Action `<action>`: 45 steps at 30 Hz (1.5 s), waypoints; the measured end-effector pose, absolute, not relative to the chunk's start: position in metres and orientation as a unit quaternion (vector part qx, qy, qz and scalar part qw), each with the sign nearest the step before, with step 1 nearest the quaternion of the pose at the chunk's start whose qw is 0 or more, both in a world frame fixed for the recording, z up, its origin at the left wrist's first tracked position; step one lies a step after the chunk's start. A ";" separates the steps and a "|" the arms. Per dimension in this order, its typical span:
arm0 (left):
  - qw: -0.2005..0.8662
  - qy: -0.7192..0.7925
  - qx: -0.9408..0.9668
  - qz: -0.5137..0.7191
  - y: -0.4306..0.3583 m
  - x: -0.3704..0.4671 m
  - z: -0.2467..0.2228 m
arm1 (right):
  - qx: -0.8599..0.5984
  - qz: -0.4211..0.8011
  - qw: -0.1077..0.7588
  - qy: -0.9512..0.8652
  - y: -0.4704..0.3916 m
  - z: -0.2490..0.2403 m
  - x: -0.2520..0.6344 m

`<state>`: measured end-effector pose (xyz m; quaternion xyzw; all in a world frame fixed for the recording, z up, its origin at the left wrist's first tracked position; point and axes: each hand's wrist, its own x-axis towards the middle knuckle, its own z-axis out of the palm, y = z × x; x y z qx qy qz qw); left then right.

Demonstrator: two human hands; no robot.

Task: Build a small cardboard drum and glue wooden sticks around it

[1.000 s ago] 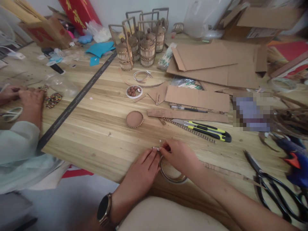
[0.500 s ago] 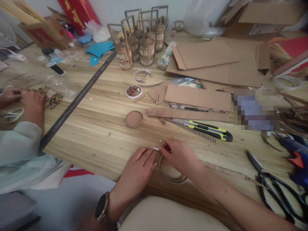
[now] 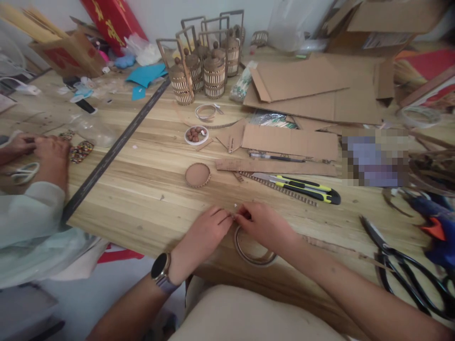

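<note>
My left hand (image 3: 209,230) and my right hand (image 3: 261,222) meet at the table's front edge, their fingertips almost touching. The fingers of both are closed in a pinch; what lies between them is too small to make out. Just under my right hand is a roll of tape (image 3: 245,253), partly covered by that hand. Beyond the hands lie a round brown lid-like disc (image 3: 197,175) with a ridged rim and a yellow-black utility knife (image 3: 305,188) beside a corrugated strip.
Black scissors (image 3: 398,260) and a blue tool (image 3: 432,222) lie at right. Small lidded baskets (image 3: 214,78), cardboard sheets (image 3: 302,83) and a dish of brown beads (image 3: 196,135) stand farther back. At left, another person's hands (image 3: 51,151) work near colourful beads (image 3: 81,151).
My left hand has drawn in toward my right fingertips, its fingers now pinched rather than laid flat. The short white strip between the hands no longer shows.
</note>
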<state>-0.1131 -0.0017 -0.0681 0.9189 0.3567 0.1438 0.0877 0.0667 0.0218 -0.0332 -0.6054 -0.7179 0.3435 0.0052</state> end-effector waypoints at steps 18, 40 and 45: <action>0.095 0.322 0.938 0.092 0.011 -0.121 -0.073 | -0.617 0.494 -0.043 -0.610 0.016 -0.002 0.137; 0.096 0.282 0.953 0.054 0.015 -0.125 -0.062 | -0.611 0.390 -0.083 -0.684 0.000 -0.016 0.175; 0.086 0.276 0.956 0.048 0.016 -0.125 -0.061 | -0.619 0.373 -0.105 -0.683 0.001 -0.017 0.175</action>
